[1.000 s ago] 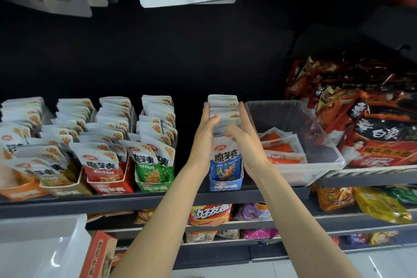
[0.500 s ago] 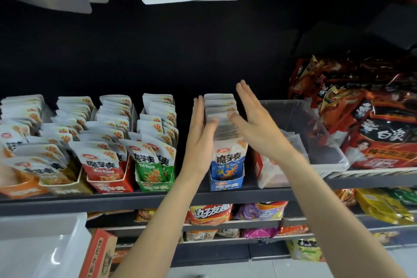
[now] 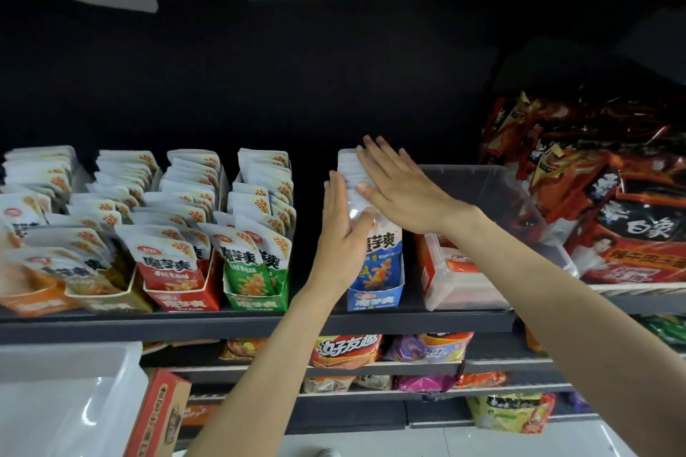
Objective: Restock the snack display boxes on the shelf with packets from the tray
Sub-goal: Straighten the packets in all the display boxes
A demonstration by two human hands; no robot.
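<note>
A blue display box (image 3: 375,299) stands on the dark shelf (image 3: 260,323), filled with a row of white-and-blue snack packets (image 3: 384,252). My left hand (image 3: 343,230) lies flat against the left side of that row, fingers straight. My right hand (image 3: 401,185) rests flat on top of the packets, fingers spread and pointing left. A clear plastic tray (image 3: 519,204) sits just right of the box, with orange-and-white packets (image 3: 456,265) inside. Neither hand holds a packet.
Green (image 3: 256,293), red (image 3: 182,295) and orange (image 3: 37,302) display boxes full of packets line the shelf to the left. Large red snack bags (image 3: 623,197) pile up at the right. Another clear bin (image 3: 67,401) and a cardboard box (image 3: 159,415) are at lower left. Pouches hang overhead.
My right hand has swung from the right side of the blue packets onto their top. The left hand stays pressed against the left side. The view shifted slightly.
</note>
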